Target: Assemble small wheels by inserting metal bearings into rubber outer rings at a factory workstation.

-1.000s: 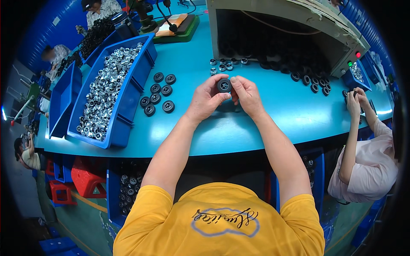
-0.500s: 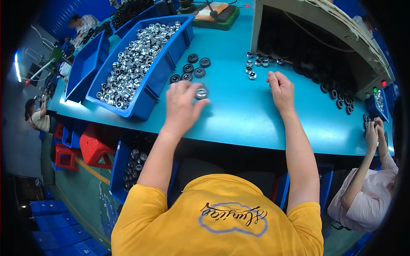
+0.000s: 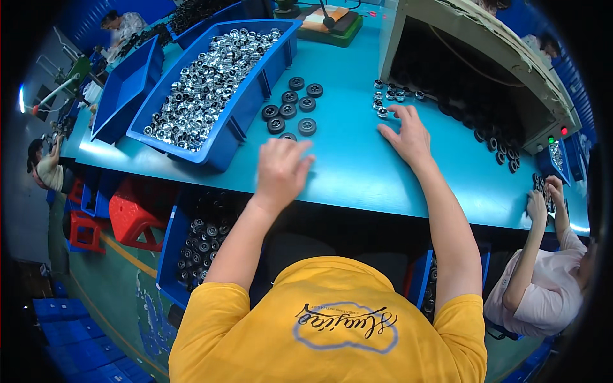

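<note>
Several black toy-size wheels (image 3: 288, 110) lie in a cluster on the turquoise table (image 3: 345, 153), right of a big blue bin. My left hand (image 3: 281, 171), slightly blurred, hovers at the near side of that cluster. Its fingers bend loosely, the thumb stands apart, and the fingertips partly cover the nearest wheel (image 3: 288, 136); no object shows in its grasp. Farther right, my right hand (image 3: 407, 137) is open, thumb and index finger spread beside the nearest of several shiny silver wheel hubs (image 3: 382, 112). The index fingertip is close to this hub; contact cannot be made out.
The blue bin (image 3: 250, 105) brims with silver hubs; another blue bin (image 3: 121, 102) stands left of it. A machine housing (image 3: 543, 83) with dark wheels (image 3: 500, 150) at its opening bounds the right side. A co-worker (image 3: 543, 281) sits at the right. Red stools (image 3: 131, 217) stand below left.
My left hand has drawn slightly back and let go of a wheel, which now lies flat in the cluster. My right hand has opened from a closed shape and shifted left toward the silver hubs.
</note>
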A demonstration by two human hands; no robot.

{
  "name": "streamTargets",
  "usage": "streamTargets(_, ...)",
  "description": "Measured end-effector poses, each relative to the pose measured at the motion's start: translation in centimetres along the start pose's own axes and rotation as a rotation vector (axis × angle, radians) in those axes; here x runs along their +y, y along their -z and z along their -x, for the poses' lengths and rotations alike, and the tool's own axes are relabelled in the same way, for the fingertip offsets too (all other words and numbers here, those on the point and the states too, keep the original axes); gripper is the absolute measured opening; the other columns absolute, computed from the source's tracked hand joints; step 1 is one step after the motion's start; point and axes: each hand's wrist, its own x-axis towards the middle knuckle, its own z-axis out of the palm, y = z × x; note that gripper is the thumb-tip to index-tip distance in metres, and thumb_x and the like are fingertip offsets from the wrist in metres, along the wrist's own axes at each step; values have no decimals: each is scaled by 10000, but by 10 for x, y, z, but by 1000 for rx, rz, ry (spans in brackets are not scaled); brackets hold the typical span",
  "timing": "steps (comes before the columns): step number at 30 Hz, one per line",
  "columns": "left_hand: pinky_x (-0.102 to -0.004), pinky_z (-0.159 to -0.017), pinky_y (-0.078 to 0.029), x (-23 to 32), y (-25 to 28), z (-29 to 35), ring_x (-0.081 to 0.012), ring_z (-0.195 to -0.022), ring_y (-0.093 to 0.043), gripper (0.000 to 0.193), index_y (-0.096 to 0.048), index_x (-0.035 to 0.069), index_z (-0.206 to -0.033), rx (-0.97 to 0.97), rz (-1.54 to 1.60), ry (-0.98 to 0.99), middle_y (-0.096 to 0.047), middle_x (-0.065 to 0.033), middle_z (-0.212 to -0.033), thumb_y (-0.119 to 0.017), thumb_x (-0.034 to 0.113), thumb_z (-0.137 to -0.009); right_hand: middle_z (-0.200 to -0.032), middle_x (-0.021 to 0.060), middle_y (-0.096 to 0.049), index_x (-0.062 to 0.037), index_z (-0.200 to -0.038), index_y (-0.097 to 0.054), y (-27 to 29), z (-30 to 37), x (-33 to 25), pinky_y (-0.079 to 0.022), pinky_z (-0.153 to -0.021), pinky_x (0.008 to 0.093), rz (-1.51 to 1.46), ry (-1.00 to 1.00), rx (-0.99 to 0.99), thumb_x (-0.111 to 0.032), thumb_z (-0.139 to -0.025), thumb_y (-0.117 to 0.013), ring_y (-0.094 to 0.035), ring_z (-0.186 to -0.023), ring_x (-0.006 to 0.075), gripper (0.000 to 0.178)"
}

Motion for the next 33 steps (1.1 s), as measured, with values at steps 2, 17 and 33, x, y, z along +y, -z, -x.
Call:
streamTargets(2, -401, -792, -428, 24, -5, -5, -283, -866, -579, 235, -713, 93, -1010, -41, 79, -98, -623, -68, -877, -781, 92, -784, -1016, 51, -619, -137, -1059, -686, -7, -7, 3, -546, -790, 420, 141, 31, 3, -284, -882, -749, -673, -913, 257, 238)
streamTargets(17, -448, -709, -526, 53, -98, -80, -348, -775, -645, 147, -713, 33, -1035, -104, 283, 95, -657, -146, -867, -685, 74, -897, -1116, 77, -621, -199, -1147, -688, -12, -11, 6, -553, -841, 430, 87, 57, -40, -303, -864, -740, -662, -1022, 300, 306)
streamTargets(33, -346, -585, -487, 70, -145, -96, -245, -641, -603, 158, -685, 50, -1059, -76, 484, 40, -643, -105, -840, -654, 2, -912, -1113, 63, -585, -145, -1063, -739, 59, -33, 156, -553, -858, 435, 444, -221, 237, -248, -869, -758, -627, -1021, 280, 221)
